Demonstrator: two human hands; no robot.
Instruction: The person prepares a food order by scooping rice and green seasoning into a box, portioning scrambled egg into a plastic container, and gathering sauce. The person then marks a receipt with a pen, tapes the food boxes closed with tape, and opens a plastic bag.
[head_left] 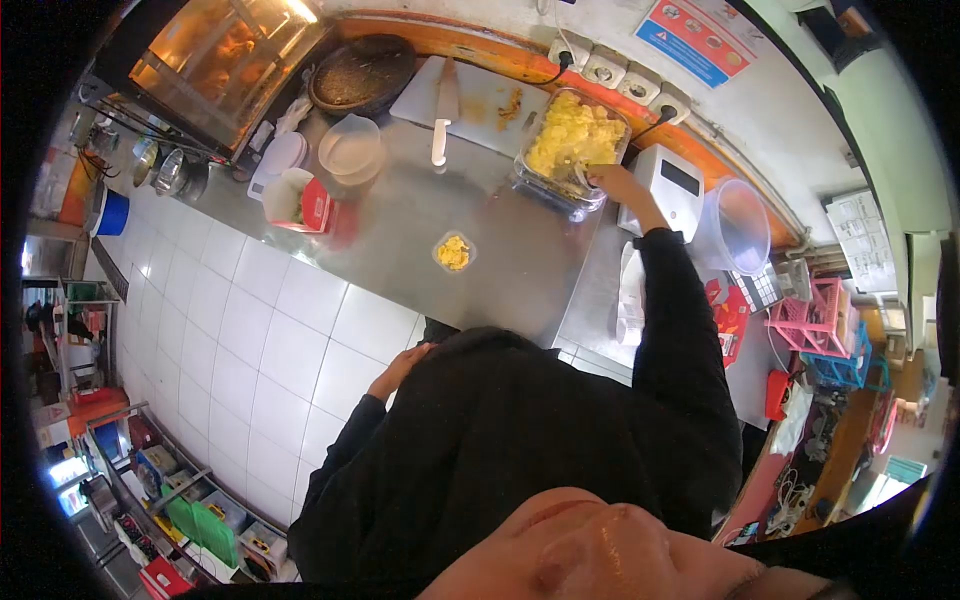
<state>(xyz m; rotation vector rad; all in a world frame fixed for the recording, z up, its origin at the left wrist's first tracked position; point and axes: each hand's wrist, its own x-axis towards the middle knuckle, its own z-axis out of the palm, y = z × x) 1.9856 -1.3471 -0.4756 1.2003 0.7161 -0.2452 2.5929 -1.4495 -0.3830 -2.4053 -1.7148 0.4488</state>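
My right hand [612,182] is at the right edge of a clear plastic container [532,172] heaped with yellow food [575,135]. Its fingers are closed round something small and dark, too hidden to name. On the steel counter nearer my body stands a small clear tub [455,252] with yellow pieces in it. My left hand [403,369] hangs low beside my body at the counter's front edge; its fingers are partly hidden against the dark clothing.
A knife [441,130] lies partly on a white cutting board [415,98]. Left of it are a stone mortar [362,75], a round plastic bowl [350,150] and a red-and-white box [298,202]. A white device [668,190] and a large clear tub [733,228] stand right.
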